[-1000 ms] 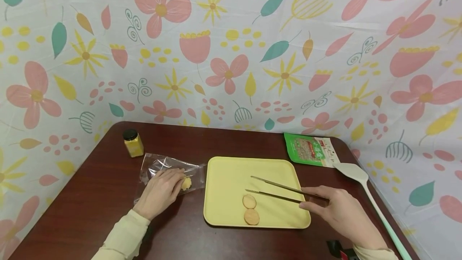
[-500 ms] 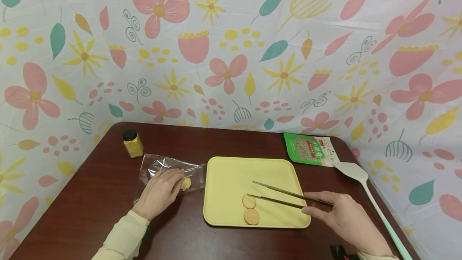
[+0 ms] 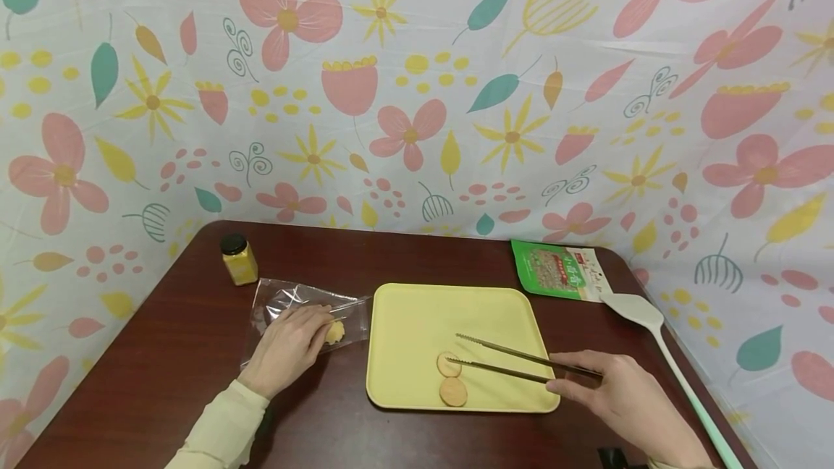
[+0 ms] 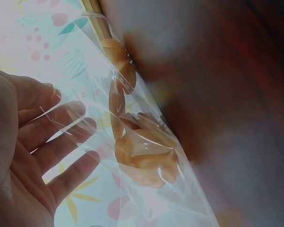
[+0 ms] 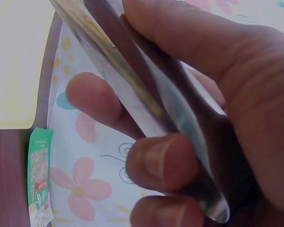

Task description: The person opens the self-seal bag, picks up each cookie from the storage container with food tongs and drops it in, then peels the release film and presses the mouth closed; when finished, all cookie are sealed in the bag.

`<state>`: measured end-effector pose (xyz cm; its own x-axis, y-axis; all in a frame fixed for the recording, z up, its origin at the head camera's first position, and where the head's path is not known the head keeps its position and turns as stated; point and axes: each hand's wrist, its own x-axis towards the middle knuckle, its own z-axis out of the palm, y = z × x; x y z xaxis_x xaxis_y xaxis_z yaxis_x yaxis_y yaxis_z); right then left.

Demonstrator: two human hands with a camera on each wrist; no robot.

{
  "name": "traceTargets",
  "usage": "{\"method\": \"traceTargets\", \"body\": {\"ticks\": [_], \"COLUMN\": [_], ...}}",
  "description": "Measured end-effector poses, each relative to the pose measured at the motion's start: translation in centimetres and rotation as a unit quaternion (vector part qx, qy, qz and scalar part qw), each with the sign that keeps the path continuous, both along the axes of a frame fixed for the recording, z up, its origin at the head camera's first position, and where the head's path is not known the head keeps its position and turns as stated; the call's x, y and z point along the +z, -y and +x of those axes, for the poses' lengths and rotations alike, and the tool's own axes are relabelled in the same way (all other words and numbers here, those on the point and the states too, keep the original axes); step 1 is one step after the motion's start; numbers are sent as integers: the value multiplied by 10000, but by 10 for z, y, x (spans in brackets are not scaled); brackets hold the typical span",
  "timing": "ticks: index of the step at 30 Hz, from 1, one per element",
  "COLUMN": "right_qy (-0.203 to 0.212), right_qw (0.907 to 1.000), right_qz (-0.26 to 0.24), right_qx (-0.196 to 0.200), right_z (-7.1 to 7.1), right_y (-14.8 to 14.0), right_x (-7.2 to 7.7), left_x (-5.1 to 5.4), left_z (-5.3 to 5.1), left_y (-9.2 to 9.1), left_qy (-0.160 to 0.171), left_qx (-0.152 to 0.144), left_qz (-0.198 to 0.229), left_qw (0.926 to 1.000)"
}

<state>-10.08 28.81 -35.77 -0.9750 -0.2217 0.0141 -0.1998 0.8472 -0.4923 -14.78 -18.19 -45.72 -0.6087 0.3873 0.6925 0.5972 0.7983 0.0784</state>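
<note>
My left hand [image 3: 289,346] lies over a clear plastic bag [image 3: 355,317] left of the yellow tray [image 3: 404,310]. In the left wrist view, its thumb and fingertips hold the lifted film of the bag, with several biscuits [image 4: 146,161] inside. My right hand [image 3: 619,389] grips metal tongs [image 3: 508,370] above the right half of the tray, their two arms spread apart with nothing between them. The nearer tip overlaps the upper round biscuit [image 3: 446,365]; contact cannot be told. A second round biscuit [image 3: 453,391] sits just below it on the tray.
A black-lidded jar [image 3: 239,260] stands at the back left of the dark table [image 3: 313,425]. Behind the tray's right corner lies a green pouch [image 3: 557,271]. A spatula [image 3: 664,346] with a pale green handle lies along the right edge, and flowered cloth hangs behind.
The tong tips have come down and nearer, from beyond the upper biscuit to over it. My right hand has shifted slightly right and nearer. The left hand and bag stay in place.
</note>
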Motion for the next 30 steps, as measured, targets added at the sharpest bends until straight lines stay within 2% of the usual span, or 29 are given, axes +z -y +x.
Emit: {"method": "traceTargets", "body": {"ticks": [9, 21, 27, 30], "right_qy": [231, 88, 235, 273], "right_qw": [9996, 9999, 9991, 9992], "right_qz": [-133, -82, -330, -286], "right_qx": [-70, -23, 146, 67], "right_z": [0, 1, 0, 0], "right_y": [1, 2, 1, 2], "right_x": [-3, -7, -8, -8], "left_x": [0, 0, 0, 0], "left_z": [0, -1, -1, -1], "left_y": [0, 0, 0, 0], "left_qy": [-32, -55, -108, -101], "left_qx": [3, 38, 31, 40], "left_qz": [17, -32, -21, -25], "left_qw": [10000, 10000, 9999, 9999]}}
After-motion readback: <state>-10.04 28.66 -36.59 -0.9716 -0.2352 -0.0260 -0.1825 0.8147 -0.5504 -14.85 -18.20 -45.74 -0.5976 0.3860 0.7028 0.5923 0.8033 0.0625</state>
